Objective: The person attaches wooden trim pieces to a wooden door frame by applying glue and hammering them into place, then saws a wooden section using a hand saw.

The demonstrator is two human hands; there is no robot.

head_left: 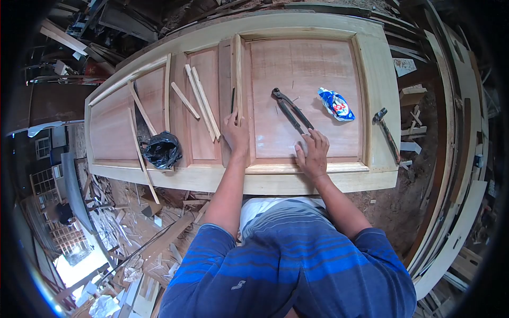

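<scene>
A big pale wooden door with reddish panels lies flat, and the things rest on it. The left hand sits near the middle of the door, by the near edge. Its fingers are pressed together on the end of a thin upright wooden strip that runs along the middle post toward the far edge. The right hand lies flat on the right panel, fingers spread a little, fingertips touching the handles of the black metal pincers.

A hammer lies by the right edge. A blue and white packet lies near the pincers. Loose wooden sticks and a black plastic bag sit on the left panels.

The strip could slide crooked if the left hand lets up. The pincers could scratch the soft panel if dragged.
</scene>
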